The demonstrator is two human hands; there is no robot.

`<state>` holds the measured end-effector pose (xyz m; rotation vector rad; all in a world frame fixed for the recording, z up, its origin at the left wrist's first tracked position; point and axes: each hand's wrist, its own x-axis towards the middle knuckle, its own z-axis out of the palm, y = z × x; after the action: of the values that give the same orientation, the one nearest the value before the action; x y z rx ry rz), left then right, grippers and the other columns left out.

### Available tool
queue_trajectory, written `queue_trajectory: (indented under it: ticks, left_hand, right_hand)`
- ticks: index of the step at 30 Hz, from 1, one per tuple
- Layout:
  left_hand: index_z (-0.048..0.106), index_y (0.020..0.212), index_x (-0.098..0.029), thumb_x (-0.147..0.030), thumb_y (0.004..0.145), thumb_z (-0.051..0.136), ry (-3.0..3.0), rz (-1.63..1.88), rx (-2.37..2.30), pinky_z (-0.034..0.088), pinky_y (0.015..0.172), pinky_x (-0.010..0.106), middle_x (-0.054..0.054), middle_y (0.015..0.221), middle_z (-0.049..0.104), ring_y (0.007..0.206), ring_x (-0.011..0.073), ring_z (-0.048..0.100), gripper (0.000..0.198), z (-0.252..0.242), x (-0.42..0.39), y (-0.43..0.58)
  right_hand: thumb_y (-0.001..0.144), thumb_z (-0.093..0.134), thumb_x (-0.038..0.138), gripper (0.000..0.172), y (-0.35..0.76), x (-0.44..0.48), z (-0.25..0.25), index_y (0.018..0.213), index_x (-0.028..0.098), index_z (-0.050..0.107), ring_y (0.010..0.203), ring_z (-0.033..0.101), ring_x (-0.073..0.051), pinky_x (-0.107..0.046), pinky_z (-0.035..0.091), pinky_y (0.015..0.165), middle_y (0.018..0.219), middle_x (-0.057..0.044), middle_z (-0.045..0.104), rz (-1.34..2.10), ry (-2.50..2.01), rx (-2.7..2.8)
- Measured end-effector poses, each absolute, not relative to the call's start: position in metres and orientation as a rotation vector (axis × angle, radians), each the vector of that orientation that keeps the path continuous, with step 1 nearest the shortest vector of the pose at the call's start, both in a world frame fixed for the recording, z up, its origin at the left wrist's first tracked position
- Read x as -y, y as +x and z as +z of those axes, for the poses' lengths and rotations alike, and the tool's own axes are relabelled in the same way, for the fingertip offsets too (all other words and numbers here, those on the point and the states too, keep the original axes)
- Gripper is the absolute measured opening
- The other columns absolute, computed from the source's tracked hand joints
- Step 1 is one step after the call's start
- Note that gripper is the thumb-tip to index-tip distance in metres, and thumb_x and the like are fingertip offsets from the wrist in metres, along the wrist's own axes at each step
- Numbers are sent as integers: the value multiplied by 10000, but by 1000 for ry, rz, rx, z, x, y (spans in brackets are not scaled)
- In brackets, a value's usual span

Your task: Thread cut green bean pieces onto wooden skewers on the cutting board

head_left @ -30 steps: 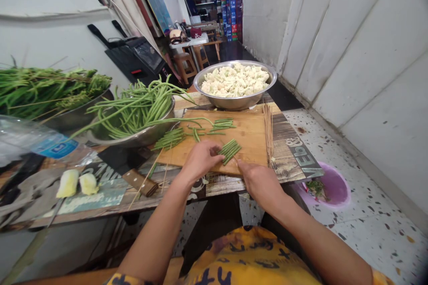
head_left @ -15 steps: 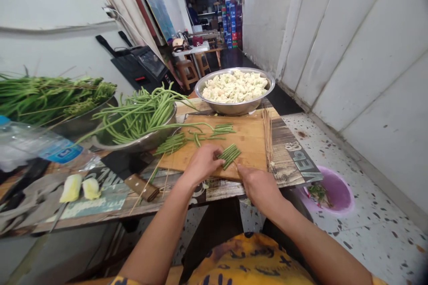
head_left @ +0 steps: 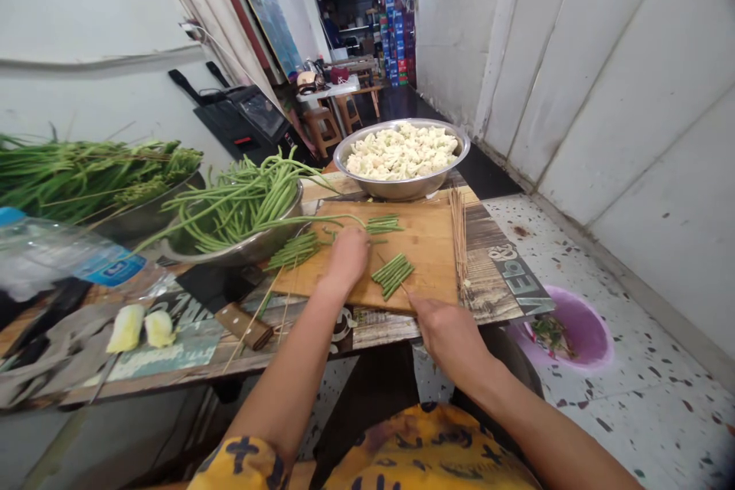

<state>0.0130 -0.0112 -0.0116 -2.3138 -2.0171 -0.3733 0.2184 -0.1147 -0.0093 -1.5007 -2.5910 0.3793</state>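
Observation:
My right hand [head_left: 451,328] is closed around the near end of a thin wooden skewer at the front edge of the cutting board [head_left: 428,233]. Side by side on that skewer sits a row of cut green bean pieces [head_left: 393,276], resting on the board. My left hand [head_left: 349,256] is over the board among loose bean pieces, its fingers curled down. Its fingertips are hidden, so whatever they hold cannot be made out. Another row of bean pieces [head_left: 383,224] lies behind it, and a pile of bean rows [head_left: 294,250] is at the board's left edge.
Long beans [head_left: 253,203] overflow a metal bowl at left. A basin of cauliflower [head_left: 402,153] stands behind the board. Bare skewers [head_left: 458,237] line its right side. A cleaver [head_left: 244,321], cabbage stubs [head_left: 126,328] and a plastic bottle [head_left: 109,264] lie left. A purple tub [head_left: 600,341] is on the floor.
My left hand has left the skewered beans and moved back and left to the loose pieces. My right hand keeps its hold on the skewer, nearly in place.

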Motion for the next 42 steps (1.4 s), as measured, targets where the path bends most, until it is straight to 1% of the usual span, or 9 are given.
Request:
queue_trajectory:
  ticks: [2,6,9,12,16,23,36,38,42]
  left_hand:
    - [709,855,-134,-155,772,492,-2348,-457,2069,426,809,328,121,894,688,865,229,593,234,-12,16,15]
    - [701,819,-180,-190,740,551,-2466,-705,2206,439,677,257,39,782,698,710,164,605,169,-10,31,20]
    - [694,754,-181,-207,728,572,-2422,-776,2258,425,639,247,21,721,689,671,152,600,128,-9,37,25]
    - [690,721,-181,-217,726,577,-2347,-820,2293,416,621,243,17,707,687,651,147,593,118,-12,38,26]
    - [683,686,-183,-230,726,573,-2318,-828,2298,403,600,240,13,683,678,630,147,582,126,-14,37,27]
    - [685,688,-176,-231,717,561,-2319,-860,2336,406,605,240,10,681,678,625,144,585,140,-12,38,28]
    - [694,714,-163,-199,680,559,-2269,-845,2432,396,579,231,18,693,683,629,142,587,144,-10,39,31]
    - [694,721,-163,-194,674,560,-2275,-860,2430,394,579,227,15,696,683,630,139,585,146,-10,40,31]
    - [693,712,-162,-235,705,562,-2295,-891,2418,398,584,228,15,684,678,619,135,574,150,-10,41,30]
  right_hand:
    - [905,348,131,405,221,118,-9,1285,128,488,866,640,-188,-258,477,730,978,-102,681,407,-1492,2570]
    - [907,352,134,414,228,124,-12,1302,126,473,907,635,-189,-270,479,790,1011,-111,675,416,-1504,2544]
    - [907,352,131,404,232,127,-15,1286,121,491,950,627,-183,-262,467,838,1021,-117,674,408,-1477,2515]
    - [904,353,128,391,235,129,-17,1260,120,515,929,635,-180,-256,474,825,1023,-118,675,395,-1459,2506]
    - [897,365,128,392,237,131,-17,1257,119,520,869,651,-184,-253,491,767,988,-118,686,395,-1466,2503]
    - [905,357,129,384,237,128,-15,1250,114,525,943,635,-182,-252,469,836,1010,-115,683,441,-1466,2495]
    - [895,380,116,353,235,127,-15,1198,121,562,861,651,-184,-253,485,784,949,-103,692,443,-1449,2487]
    - [895,382,118,352,235,127,-17,1198,118,561,867,651,-185,-252,487,779,968,-107,691,436,-1433,2481]
    - [891,379,109,371,236,127,-21,1223,100,544,889,653,-193,-269,492,797,970,-120,694,413,-1421,2464]
